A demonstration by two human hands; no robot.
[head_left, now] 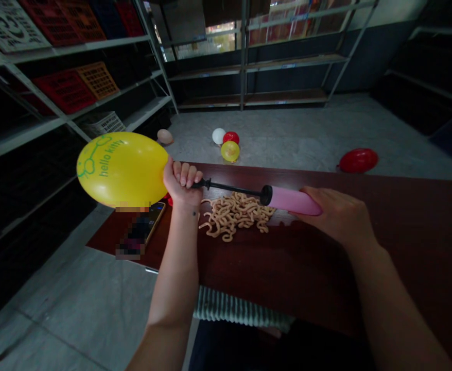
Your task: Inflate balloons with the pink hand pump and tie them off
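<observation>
A yellow balloon (121, 168) printed with green "hello kitty" lettering floats inflated at the left, over the table's left end. My left hand (181, 180) is closed round the balloon's neck and the black nozzle end of a hand pump. The pump's black rod (231, 189) runs right into its pink barrel (293, 201). My right hand (336, 214) is wrapped round the far end of the pink barrel. Below the pump, a heap of beige uninflated balloons (236, 215) lies on the dark red table (403, 226).
A phone (143, 229) lies on the table's left corner. On the grey floor beyond are a white balloon (219, 136), a red one (231, 138), a small yellow one (230, 151), a beige one (164, 136) and another red balloon (359, 160). Metal shelves with crates (67, 90) line the left.
</observation>
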